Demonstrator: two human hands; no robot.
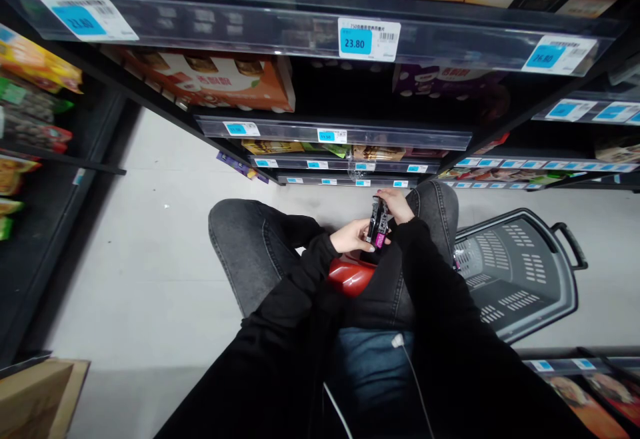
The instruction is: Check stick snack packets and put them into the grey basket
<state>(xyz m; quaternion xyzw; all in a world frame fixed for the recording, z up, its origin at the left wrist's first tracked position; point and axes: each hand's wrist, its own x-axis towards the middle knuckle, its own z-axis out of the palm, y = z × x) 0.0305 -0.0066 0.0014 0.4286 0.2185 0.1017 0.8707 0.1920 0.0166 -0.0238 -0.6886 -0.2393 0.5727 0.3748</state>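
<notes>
Both hands, left (pixel 353 235), right (pixel 397 204), grip dark pink-labelled pack (pixel 378 223); shelf tag (pixel 369 38) reads 23.80.

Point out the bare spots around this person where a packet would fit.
Bare floor lies left of the left knee, up to the snack rack. The grey basket on the right looks empty. Both hands, left hand and right hand, hold a dark packet. The lap, with a red item, is crowded.
</notes>
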